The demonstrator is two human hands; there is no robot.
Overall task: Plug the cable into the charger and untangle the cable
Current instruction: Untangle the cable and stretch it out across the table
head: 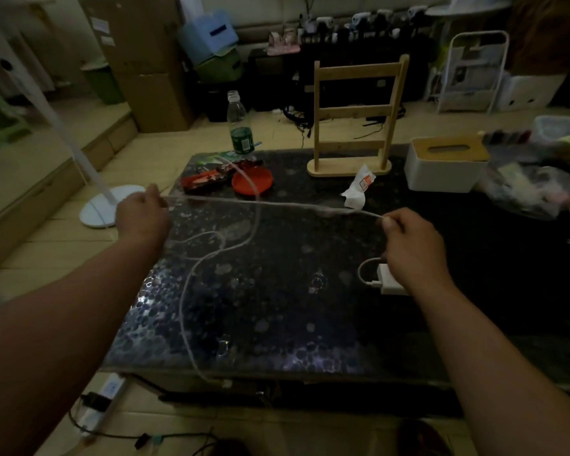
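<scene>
Head view: both my thumb-and-finger pinches are shut on the white cable (270, 203), left hand (142, 213) and right hand (412, 240) drawing one stretch taut, running left to right above the dark table (310, 324). Slack loops trail near-left, one end hanging off the near edge. Just beside my right hand lies the white charger (389, 280), cable apparently already plugged in.

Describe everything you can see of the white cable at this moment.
The white cable is thin and pale. One stretch is pulled taut and raised above the dark table, pinched by the left hand and the right hand. Slack loops curve over the tabletop, one strand trailing off the near edge. A short loop by the right wrist runs into the white charger, apparently plugged in.
</scene>
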